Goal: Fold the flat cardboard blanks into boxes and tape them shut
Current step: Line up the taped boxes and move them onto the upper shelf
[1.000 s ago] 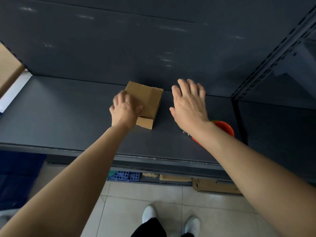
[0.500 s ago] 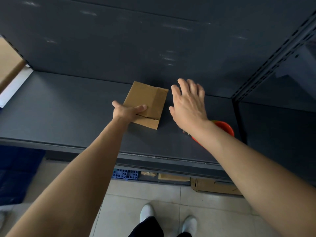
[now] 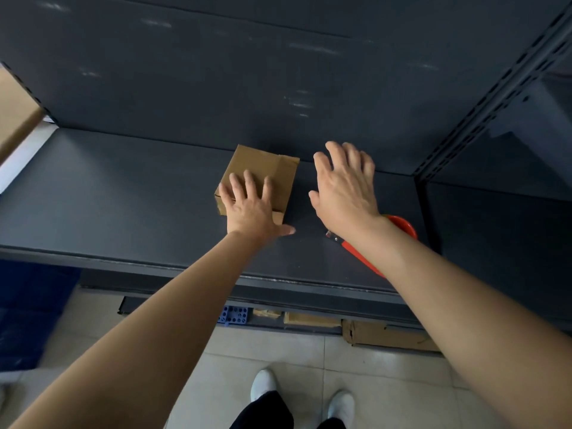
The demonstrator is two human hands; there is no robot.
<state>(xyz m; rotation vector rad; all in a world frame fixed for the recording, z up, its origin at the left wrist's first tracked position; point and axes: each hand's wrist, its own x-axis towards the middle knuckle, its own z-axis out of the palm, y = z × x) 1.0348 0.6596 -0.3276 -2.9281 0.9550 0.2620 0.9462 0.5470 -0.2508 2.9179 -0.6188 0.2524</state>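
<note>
A small brown cardboard box [image 3: 272,168] stands folded up on the dark grey shelf [image 3: 123,196], near its back wall. My left hand [image 3: 250,209] lies flat on the box's near top, fingers spread and thumb pointing right, not gripping it. Just right of the box, a short gap away, my right hand [image 3: 345,193] hovers open with nothing in it. A red tape dispenser [image 3: 402,226] lies on the shelf under my right wrist, partly hidden by the arm.
A perforated shelf upright [image 3: 495,97] bounds the bay on the right. A large cardboard piece [image 3: 15,119] pokes in at the far left. Below the shelf lie flat cardboard [image 3: 387,335] and a blue plastic grid [image 3: 233,314]. My feet stand on the tiled floor.
The box has gone from tilted up in my left hand's pinch to standing on the shelf. My left hand now lies flat on top. My right hand has barely moved.
</note>
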